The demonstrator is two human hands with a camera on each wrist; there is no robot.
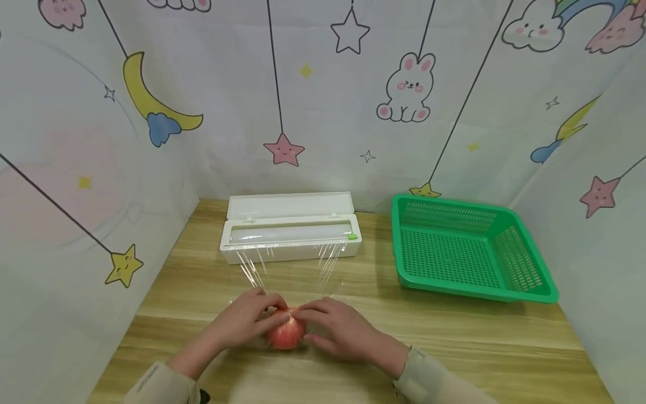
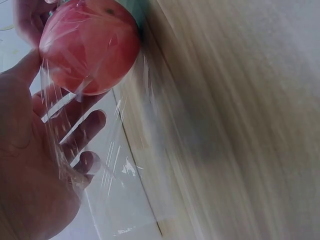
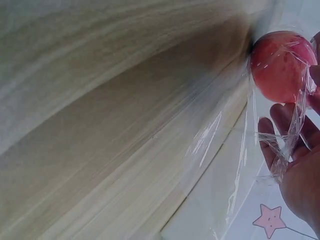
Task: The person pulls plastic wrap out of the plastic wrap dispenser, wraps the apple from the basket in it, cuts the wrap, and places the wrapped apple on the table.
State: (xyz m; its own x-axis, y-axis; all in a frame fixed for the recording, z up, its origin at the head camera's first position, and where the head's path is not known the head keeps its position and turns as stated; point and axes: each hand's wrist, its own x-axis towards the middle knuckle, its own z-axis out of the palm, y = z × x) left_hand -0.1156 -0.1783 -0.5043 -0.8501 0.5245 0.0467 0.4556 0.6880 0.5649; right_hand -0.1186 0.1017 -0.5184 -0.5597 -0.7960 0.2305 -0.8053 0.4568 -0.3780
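A red fruit (image 1: 286, 334) is sitting between the two hands, in front of the white box (image 1: 298, 253) and on the person's side of it. The left hand (image 1: 252, 321) is curving over the fruit from its left, with thumb and fingers gripping it near the top through the clear film (image 1: 327, 264). The right hand (image 1: 339, 331) is gripping it from the right; its fingers are reaching over the top and its thumb is lying low against the side. The fingertips of both hands are almost meeting above the fruit. I cannot tell if the fruit is touching the wooden table (image 1: 479, 343) underneath.

In both wrist views the film is clinging to the fruit in shining wrinkles, and some folds are hanging across the palms. From the hands, the film is stretching back to the box, where its lid (image 1: 290, 206) is standing open and a roll (image 1: 292, 233) is lying inside. A small green piece (image 1: 352, 237) is sitting at the box's right end. To the right of the box, well apart from the hands, a green basket (image 1: 474, 289) is resting on the table.
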